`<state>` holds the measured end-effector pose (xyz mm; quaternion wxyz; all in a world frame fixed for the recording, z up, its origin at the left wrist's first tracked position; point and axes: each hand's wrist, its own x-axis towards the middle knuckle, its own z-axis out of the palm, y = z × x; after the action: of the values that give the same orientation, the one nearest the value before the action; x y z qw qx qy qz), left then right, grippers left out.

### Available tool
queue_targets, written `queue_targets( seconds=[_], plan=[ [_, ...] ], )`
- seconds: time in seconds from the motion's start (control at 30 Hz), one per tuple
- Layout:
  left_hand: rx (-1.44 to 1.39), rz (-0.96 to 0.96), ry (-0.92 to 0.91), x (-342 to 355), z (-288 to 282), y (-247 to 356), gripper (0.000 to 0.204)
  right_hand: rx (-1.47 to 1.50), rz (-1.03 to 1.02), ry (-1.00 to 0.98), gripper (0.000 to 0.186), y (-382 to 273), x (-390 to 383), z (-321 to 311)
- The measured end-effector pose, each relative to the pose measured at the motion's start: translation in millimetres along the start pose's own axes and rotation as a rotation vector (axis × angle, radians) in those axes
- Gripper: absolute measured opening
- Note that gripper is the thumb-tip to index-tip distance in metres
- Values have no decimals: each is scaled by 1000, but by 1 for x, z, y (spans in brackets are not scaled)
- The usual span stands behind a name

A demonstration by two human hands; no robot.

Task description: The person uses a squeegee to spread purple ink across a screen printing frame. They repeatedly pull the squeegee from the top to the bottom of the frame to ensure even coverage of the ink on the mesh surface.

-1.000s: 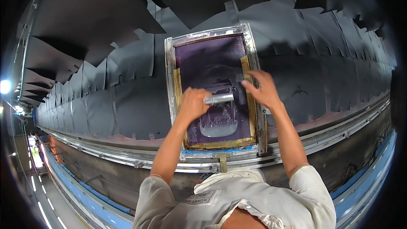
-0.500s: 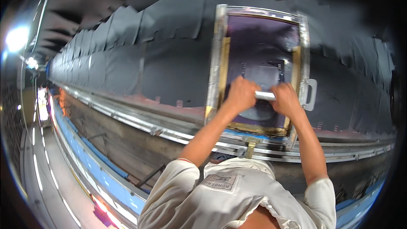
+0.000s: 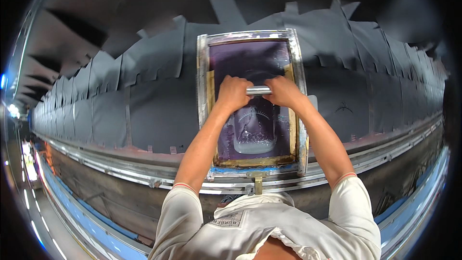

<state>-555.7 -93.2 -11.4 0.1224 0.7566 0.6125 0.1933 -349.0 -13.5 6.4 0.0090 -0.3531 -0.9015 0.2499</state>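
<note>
Both my hands are closed round a squeegee [image 3: 258,90] with a silvery bar, which lies crosswise over a screen printing frame [image 3: 203,91]. My left hand [image 3: 234,93] grips its left part and my right hand [image 3: 285,91] its right part. Bare metal shows between the fists; the blade is hidden. The frame has worn metal sides and purple mesh [image 3: 250,58]. On the near mesh, pale wet ink [image 3: 254,147] and a curved, lash-like design show. A pale handle [image 3: 313,103] sticks out at the frame's right side, partly behind my right forearm.
Dark fabric panels [image 3: 156,120] lie side by side along the long table, one at right bearing a small dark print [image 3: 343,107]. A metal rail [image 3: 332,168] runs along the near edge, with a brass-coloured bracket [image 3: 258,183] below the frame. Lights shine at far left.
My hands and the squeegee have moved away from me, up the mesh. The near mesh with its ink and design now shows. My view has turned, so the frame appears farther left and straighter.
</note>
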Motion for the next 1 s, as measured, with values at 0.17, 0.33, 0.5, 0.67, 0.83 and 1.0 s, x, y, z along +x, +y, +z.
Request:
queue_targets(
  seconds=[0.17,0.33,0.5,0.67,0.83,1.0],
  plan=[
    [-3,-11,101,-9,23,18,14,-94,-66,228,18,16,-22,32],
    [-3,-20,43,-119,38,72,49,-54,-96,263,42,-32,-121,71],
    [-73,-43,-126,-146,21,82,37,-77,-109,53,33,-50,-144,68],
    [-5,-19,-86,-38,5,25,10,-123,-78,58,21,-10,-45,26],
    [-3,-52,-113,44,8,-18,18,-4,44,-143,22,33,43,-16],
    [15,-75,-165,72,21,-32,20,45,83,-137,21,58,63,-9]
  ],
)
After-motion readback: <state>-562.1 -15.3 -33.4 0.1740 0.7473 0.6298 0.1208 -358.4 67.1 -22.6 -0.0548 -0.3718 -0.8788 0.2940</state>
